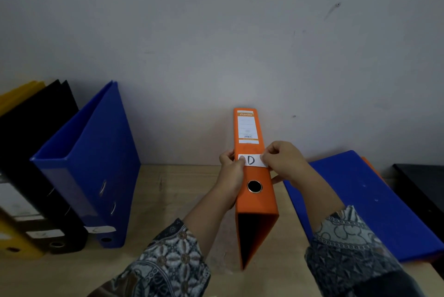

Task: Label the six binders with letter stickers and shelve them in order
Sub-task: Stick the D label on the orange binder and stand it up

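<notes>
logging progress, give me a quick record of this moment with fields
held: orange binder, spine up
sticker: white sticker marked D, across spine
left hand: grips binder, thumb on sticker
right hand: pinches sticker's right end
standing left: yellow binder, black binder, upright blue binder
lying right: flat blue binder

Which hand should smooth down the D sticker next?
Probably the right hand. Its fingertips pinch the right end of the D sticker, so it can press that end flat. The left hand grips the orange binder at its side, steadying it, thumb on the sticker's left end.
</notes>
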Tool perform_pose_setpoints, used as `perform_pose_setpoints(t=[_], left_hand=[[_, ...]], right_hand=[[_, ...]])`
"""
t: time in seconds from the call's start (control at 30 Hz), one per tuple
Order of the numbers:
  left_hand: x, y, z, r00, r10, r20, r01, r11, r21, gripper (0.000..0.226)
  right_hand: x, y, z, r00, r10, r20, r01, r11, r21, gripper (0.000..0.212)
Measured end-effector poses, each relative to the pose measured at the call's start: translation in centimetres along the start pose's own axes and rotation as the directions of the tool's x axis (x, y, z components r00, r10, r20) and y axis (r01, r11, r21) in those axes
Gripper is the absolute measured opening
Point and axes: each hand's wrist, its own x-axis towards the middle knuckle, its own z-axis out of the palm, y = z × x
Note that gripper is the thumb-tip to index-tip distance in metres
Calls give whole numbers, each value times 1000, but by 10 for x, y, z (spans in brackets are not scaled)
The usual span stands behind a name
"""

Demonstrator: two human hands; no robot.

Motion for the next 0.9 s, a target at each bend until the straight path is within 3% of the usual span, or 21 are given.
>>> perform_pose_setpoints(t=[0.43,0.7,0.9], left_hand=[[-5,2,-1,999,45,19,-46,997,68,45],[-3,1,-1,999,49,-9,-47,994,103,39],[-1,1,-1,999,44,-20,-42,994,98,35]], right_hand=[[2,5,2,1000,-2,4,1,1000,15,11],[3,10,5,997,-60,-40,61,998,11,7],[-4,21,15,985,-94,-142,112,985,130,31]])
